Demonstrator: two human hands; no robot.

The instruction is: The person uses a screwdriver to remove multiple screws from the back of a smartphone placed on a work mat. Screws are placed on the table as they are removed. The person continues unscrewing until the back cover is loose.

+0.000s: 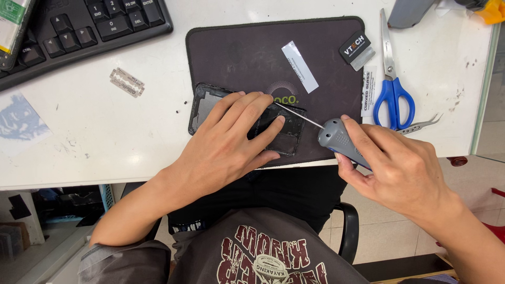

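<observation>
My left hand [231,139] lies flat over an opened black phone body [208,102] on a dark mat [247,52], fingers spread and pressing it down. My right hand [397,168] grips a grey-handled screwdriver [336,138]. Its thin shaft [300,115] slants up-left, with the tip meeting the phone just beside my left fingertips. Most of the phone is hidden under my left hand.
On the white table [105,131] lie a razor blade [127,82], a black keyboard [79,26] at the top left, blue-handled scissors [392,79], metal tweezers [421,125], a small black packet [356,48] and a white strip [300,66]. The table edge runs just below the mat.
</observation>
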